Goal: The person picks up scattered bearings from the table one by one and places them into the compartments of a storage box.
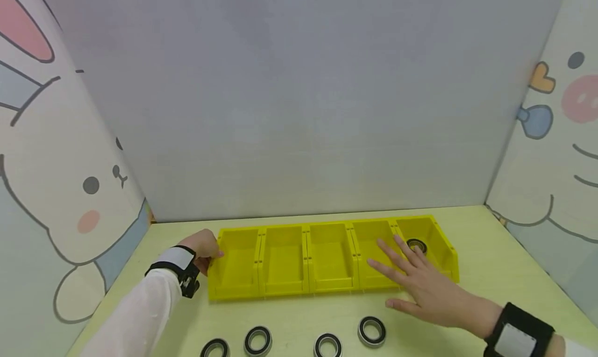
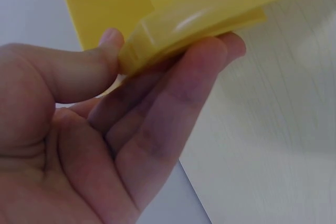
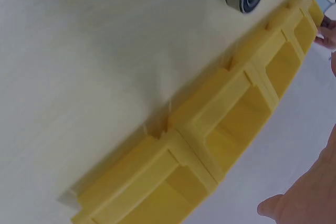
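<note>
Bins (image 1: pixel 330 256), five, yellow, stand side by side in one row on a pale tabletop (image 1: pixel 289 315). Five bearings show: four (image 1: pixel 364 331) lie on the tabletop in front of the row, two of them cut off by the lower edge of the head view, and one (image 1: pixel 417 241) sits in the rightmost bin. Two hands are well apart: the left hand (image 1: pixel 203 248) pinches the leftmost bin's outer wall; the right hand (image 1: pixel 422 287), fingers straight and spread, is over the two rightmost bins, holding nothing.
</note>
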A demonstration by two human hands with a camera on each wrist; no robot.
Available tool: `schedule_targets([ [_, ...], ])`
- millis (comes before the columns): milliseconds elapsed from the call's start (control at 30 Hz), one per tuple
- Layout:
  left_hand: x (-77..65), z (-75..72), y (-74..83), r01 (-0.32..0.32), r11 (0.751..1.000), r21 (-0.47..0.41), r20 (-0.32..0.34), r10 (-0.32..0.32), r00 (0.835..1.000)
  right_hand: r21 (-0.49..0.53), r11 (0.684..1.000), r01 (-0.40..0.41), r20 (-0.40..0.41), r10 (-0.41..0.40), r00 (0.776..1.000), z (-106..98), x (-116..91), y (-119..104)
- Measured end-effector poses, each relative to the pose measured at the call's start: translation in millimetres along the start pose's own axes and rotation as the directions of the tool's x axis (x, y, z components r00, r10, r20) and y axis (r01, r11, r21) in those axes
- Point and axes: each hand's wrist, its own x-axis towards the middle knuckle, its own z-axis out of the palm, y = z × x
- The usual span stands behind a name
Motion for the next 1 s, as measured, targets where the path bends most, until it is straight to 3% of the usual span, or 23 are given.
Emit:
schedule_targets([
  [200, -0.5, 0.7, -1.2, 0.007, 1.000, 0.002, -0.005, -0.007, 1.000, 0.057, 0.993, 0.099, 0.032, -0.101, 0.994, 25.7, -12.2, -20.1],
  [400, -2.5, -0.3, 0.5, 0.007, 1.000, 0.012, -0.005, -0.007, 1.000, 0.204, 0.972, 0.113, 0.154, -0.145, 0.977, 52.6, -18.3, -22.6],
  [500, -2.4, -0.4, 0.5, 0.005, 1.000, 0.013, -0.008, -0.005, 1.000, 0.289, 0.951, 0.105, 0.226, -0.174, 0.958, 62.2, -20.9, -23.7],
  [633, -2.1, -0.2, -0.1, 0.012, 1.000, 0.006, -0.007, -0.012, 1.000, 0.362, 0.930, 0.064, 0.347, -0.198, 0.917, 66.3, -21.9, -26.0],
  [733, -1.4, 0.3, -1.1, 0.016, 1.000, -0.003, -0.003, -0.016, 1.000, 0.346, 0.935, 0.081, 0.375, -0.217, 0.901, 63.6, -20.3, -27.7],
  [1000, 0.4, 0.1, -1.5, 0.019, 1.000, 0.006, -0.006, -0.019, 1.000, 0.273, 0.947, 0.171, 0.355, -0.264, 0.897, 51.2, -7.2, -31.8],
])
